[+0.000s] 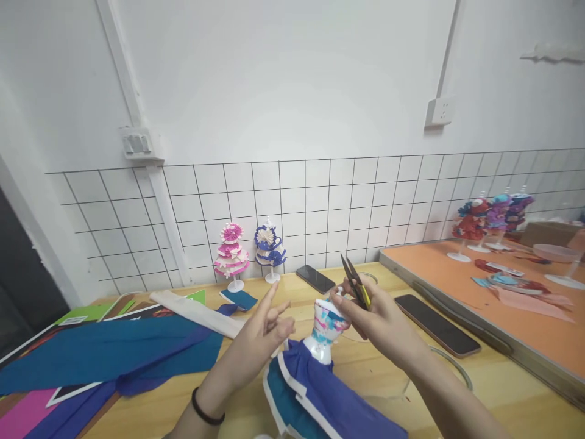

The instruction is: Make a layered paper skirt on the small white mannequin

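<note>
In the middle of the table stands a small white dress form (321, 350) with paint-like pink and blue patches on its bodice, wearing a long purple and teal skirt (333, 390) edged in white. My right hand (372, 320) grips a pair of scissors (358, 283) with dark blades pointing up and a yellow handle, while its fingertips touch the top of the form. To the left of the form, my left hand (258, 335) is open, fingers apart, with nothing in it. A black band circles that wrist.
Teal fabric or paper (114, 347) with purple strips covers the left side. Two small dressed forms, one pink (231, 259) and one blue (269, 247), stand by the wall. A phone (315, 278) lies behind, another phone (436, 323) at right, beside an orange table (457, 286).
</note>
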Tool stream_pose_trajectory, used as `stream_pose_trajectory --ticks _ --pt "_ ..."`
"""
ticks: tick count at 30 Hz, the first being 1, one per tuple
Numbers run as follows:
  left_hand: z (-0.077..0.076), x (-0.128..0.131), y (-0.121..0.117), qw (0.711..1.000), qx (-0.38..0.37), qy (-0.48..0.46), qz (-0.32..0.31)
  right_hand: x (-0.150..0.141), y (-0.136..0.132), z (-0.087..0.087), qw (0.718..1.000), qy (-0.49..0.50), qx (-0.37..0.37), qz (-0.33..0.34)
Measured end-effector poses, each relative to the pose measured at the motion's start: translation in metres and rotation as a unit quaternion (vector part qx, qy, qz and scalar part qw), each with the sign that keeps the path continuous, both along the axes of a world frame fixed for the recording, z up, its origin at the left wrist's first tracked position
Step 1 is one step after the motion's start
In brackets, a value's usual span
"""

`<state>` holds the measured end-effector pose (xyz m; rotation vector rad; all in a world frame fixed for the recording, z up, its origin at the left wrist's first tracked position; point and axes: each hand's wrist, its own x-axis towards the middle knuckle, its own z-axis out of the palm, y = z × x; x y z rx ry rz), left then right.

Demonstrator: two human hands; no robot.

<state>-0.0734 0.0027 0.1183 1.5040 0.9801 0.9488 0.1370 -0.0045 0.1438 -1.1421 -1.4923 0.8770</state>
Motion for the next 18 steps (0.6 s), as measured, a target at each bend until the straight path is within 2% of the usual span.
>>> stream_pose_trajectory --ticks 3,6,9,10,11,12,13,14,17,18 --pt "0.002 -0.005 0.007 0.997 0.026 -0.009 0.077 0.01 0.01 -0.002 0.997 0.07 -0.004 -0.025" --pt "0.006 -0.008 0.01 0.976 0.085 -0.001 0.201 0.025 0.027 -0.009 0.978 0.191 -0.003 -0.084" --pt "0.011 -0.005 0.002 0.917 0.209 0.012 0.338 0.038 0.044 -0.021 0.96 0.249 -0.001 -0.129" --pt "0.012 -0.002 -0.002 0.883 0.271 0.022 0.383 0.04 0.049 -0.024 0.956 0.261 0.0 -0.138" --pt "0.013 0.001 -0.007 0.851 0.327 0.034 0.409 0.042 0.052 -0.028 0.951 0.274 0.0 -0.144" --pt "0.012 0.004 -0.01 0.833 0.366 0.04 0.412 0.043 0.054 -0.031 0.947 0.287 -0.002 -0.148" --pt "0.011 0.008 -0.013 0.831 0.38 0.037 0.404 0.043 0.056 -0.033 0.943 0.299 -0.004 -0.149" --pt "0.009 0.011 -0.014 0.846 0.365 0.03 0.388 0.042 0.057 -0.035 0.939 0.311 -0.006 -0.148" --pt "-0.002 0.018 -0.007 0.923 0.213 -0.023 0.319 0.039 0.059 -0.037 0.929 0.34 -0.017 -0.145" --pt "-0.006 0.019 -0.002 0.947 0.153 -0.059 0.276 0.038 0.059 -0.038 0.926 0.348 -0.021 -0.144"
